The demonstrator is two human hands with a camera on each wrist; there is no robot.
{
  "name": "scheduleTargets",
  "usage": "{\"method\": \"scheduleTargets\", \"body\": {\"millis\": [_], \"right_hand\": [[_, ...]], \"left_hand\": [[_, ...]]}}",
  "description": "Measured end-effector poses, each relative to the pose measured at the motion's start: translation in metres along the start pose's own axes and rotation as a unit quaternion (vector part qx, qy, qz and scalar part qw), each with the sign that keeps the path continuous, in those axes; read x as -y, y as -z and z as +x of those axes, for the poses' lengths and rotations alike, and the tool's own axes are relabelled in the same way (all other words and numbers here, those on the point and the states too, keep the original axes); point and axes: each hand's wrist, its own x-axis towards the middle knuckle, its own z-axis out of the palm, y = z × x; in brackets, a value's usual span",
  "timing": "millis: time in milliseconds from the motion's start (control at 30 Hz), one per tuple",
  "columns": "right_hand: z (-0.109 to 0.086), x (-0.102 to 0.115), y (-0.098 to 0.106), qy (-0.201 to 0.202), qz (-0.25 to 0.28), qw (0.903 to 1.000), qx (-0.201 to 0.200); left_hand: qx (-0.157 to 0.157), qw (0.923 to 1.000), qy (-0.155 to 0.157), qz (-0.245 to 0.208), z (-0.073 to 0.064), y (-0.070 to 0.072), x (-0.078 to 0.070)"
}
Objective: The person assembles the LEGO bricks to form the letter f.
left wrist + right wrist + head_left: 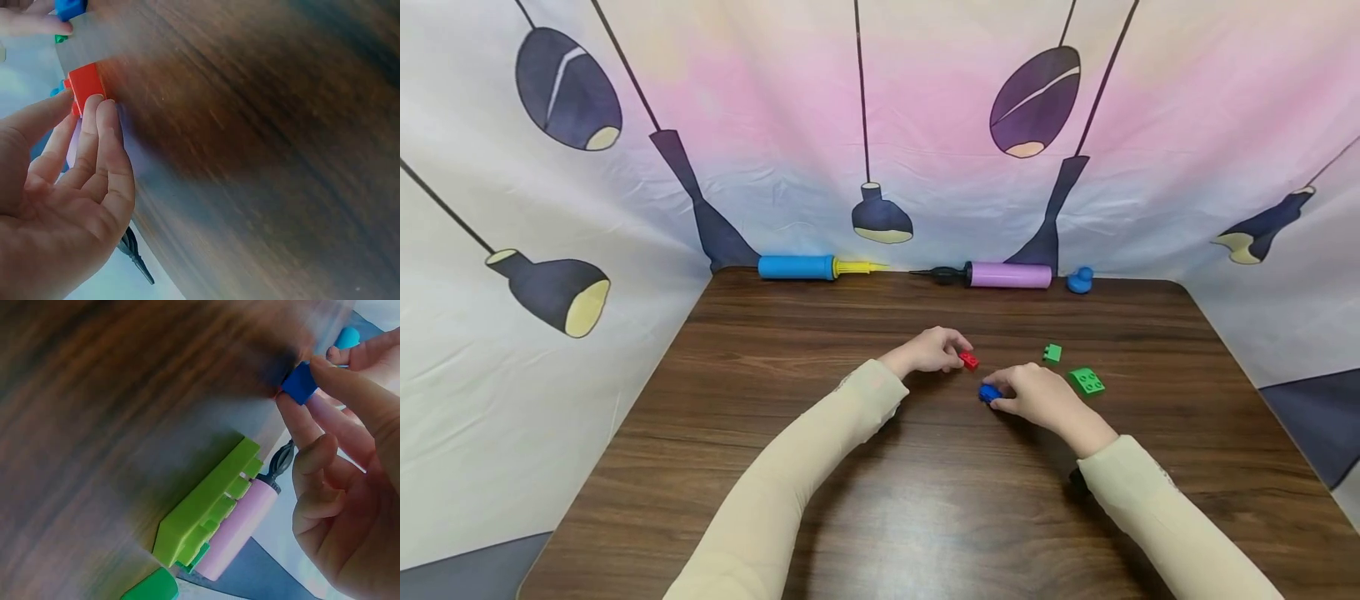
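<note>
A small red toy brick (969,360) is pinched in the fingers of my left hand (931,350), near the middle of the table. In the left wrist view, the thumb touches one side of the red brick (86,86) and the fingertips the other. My right hand (1037,394) pinches a blue toy brick (989,392) between thumb and index finger. The right wrist view has the blue brick (300,383) at the fingertips, the other fingers curled. Beside the right hand lie a small green brick (1052,353) and a larger green brick with studs (1087,382).
Along the back edge of the brown wooden table (760,358) lie a blue hand pump (796,267) with a yellow end and a purple hand pump (1009,275) with a black end. A blue toy duck (1080,280) stands to their right. Behind hangs a printed cloth (805,100).
</note>
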Motion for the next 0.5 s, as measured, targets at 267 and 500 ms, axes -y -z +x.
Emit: {"method": "scheduleTargets", "body": {"millis": [267, 500], "right_hand": [[0.006, -0.01, 0.004, 0.026, -0.011, 0.9996, 0.007], [0.007, -0.012, 0.005, 0.02, 0.012, 0.9996, 0.016]], "left_hand": [[-0.017, 0.994, 0.015, 0.107, -0.004, 0.003, 0.001], [-0.018, 0.9946, 0.016, 0.101, -0.014, 0.011, 0.007]]}}
